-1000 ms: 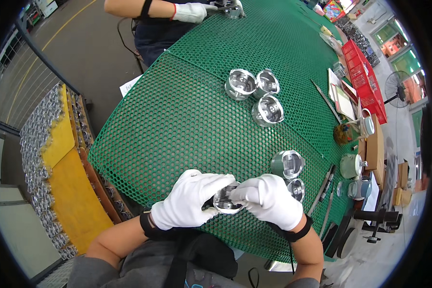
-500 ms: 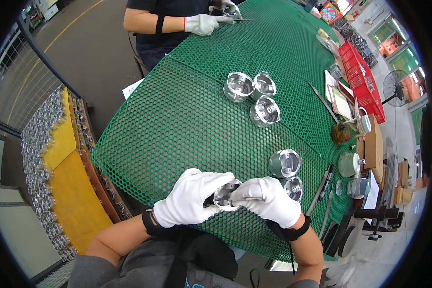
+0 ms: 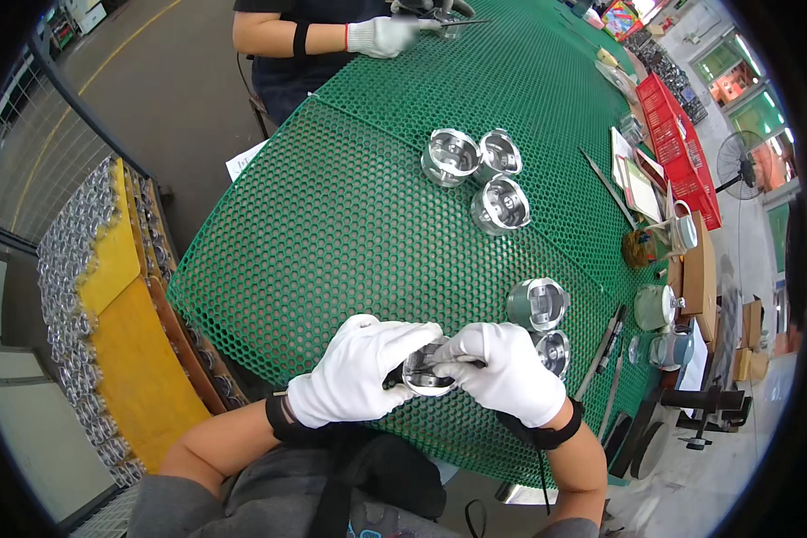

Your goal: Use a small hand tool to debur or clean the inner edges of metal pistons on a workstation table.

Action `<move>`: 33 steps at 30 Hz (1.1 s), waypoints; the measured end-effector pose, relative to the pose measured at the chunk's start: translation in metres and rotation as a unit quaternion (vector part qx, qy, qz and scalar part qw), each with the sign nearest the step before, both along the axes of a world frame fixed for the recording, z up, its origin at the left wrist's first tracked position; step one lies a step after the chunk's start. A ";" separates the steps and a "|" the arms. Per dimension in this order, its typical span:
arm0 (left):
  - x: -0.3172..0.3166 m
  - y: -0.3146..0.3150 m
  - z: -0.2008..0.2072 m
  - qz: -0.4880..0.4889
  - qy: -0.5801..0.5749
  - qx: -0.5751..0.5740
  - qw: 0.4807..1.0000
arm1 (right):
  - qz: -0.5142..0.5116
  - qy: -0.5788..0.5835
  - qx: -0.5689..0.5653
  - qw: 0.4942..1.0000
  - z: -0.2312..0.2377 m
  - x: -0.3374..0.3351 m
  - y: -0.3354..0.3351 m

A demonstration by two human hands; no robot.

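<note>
Both my hands wear white gloves, with dark bands at the wrists. My left hand [image 3: 354,369] grips a shiny metal piston [image 3: 428,381] by its side, the hollow face turned up. The fingers of my right hand [image 3: 502,369] are pinched at the piston's opening, and a thin dark tool [image 3: 477,363] shows between them; most of it is hidden. Just beyond my right hand stand two more pistons, one upright [image 3: 538,305] and one [image 3: 554,351] partly covered by the hand.
Three pistons [image 3: 500,206] stand grouped farther up the green mesh mat [image 3: 332,206]. Files [image 3: 601,354], jars [image 3: 655,308] and a red crate [image 3: 677,148] line the right side. A co-worker's gloved hand [image 3: 381,38] works at the far end. Left, many pistons [image 3: 67,314] fill a rack.
My right hand's fingers have shifted slightly at the piston's opening, and the dark tool shows more. The co-worker's hands have moved a little. The view has shifted slightly.
</note>
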State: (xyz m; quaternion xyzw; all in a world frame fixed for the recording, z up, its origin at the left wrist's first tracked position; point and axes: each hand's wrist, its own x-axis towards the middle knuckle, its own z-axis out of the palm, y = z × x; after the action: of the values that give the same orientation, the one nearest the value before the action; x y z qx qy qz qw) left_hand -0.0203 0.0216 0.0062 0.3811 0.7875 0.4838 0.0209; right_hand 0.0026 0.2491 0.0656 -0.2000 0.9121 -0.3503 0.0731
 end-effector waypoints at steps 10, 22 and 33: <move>-0.035 -0.031 0.004 -0.025 -0.040 0.042 0.998 | -0.133 0.163 -0.186 0.960 0.027 0.073 0.014; -0.237 0.012 0.015 0.241 0.293 -0.108 0.919 | -0.406 -0.198 -0.407 0.794 -0.018 0.146 -0.003; -0.219 0.053 0.003 0.008 0.072 -0.085 0.994 | -0.363 -0.024 -0.309 0.879 0.002 0.152 -0.019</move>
State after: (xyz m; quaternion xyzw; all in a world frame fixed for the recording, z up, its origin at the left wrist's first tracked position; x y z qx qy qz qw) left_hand -0.2396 0.0748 0.0094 0.4055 0.8282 0.3867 -0.0069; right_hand 0.1544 0.2302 0.0677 0.1411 0.7645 -0.6205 -0.1031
